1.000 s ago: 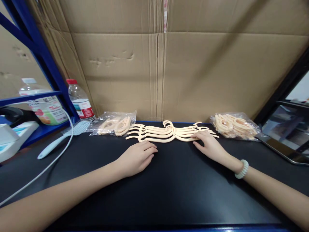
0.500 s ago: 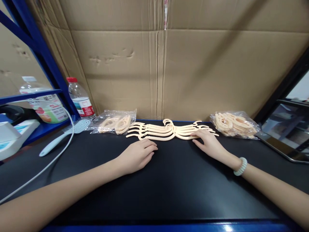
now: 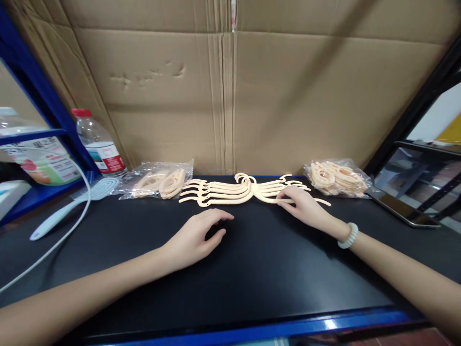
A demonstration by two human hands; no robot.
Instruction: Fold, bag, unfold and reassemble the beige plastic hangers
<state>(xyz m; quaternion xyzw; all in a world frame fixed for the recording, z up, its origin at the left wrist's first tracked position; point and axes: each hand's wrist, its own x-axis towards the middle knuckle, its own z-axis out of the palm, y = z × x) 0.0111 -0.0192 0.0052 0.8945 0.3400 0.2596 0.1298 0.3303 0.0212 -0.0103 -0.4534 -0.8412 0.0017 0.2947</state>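
Several cream plastic clothes hangers [image 3: 230, 200] lie overlapped in a row at the back of the black table, their hooks bunched in the middle. My right hand [image 3: 305, 207], with a pale coil band on its wrist, pinches the right arm of the nearest hanger between thumb and fingers. That arm's tip sticks out past the hand to the right. In front of the hangers' left half, my left hand [image 3: 194, 238] hovers or rests by the tabletop, thumb and fingers apart, holding nothing.
Clear bags of folded hangers lie left [image 3: 158, 181] and right [image 3: 336, 178] of the row. Farther left are a light blue hairbrush [image 3: 104, 188], a white cable [image 3: 77, 223] and a red-capped bottle [image 3: 103, 149]. A tablet-like dark device [image 3: 399, 206] stands right. Cardboard [image 3: 162, 96] walls the back.
My right fingers have closed on the nearest hanger's right arm, which now angles away from the others. My left thumb has spread from its fingers. The view has shifted slightly right.
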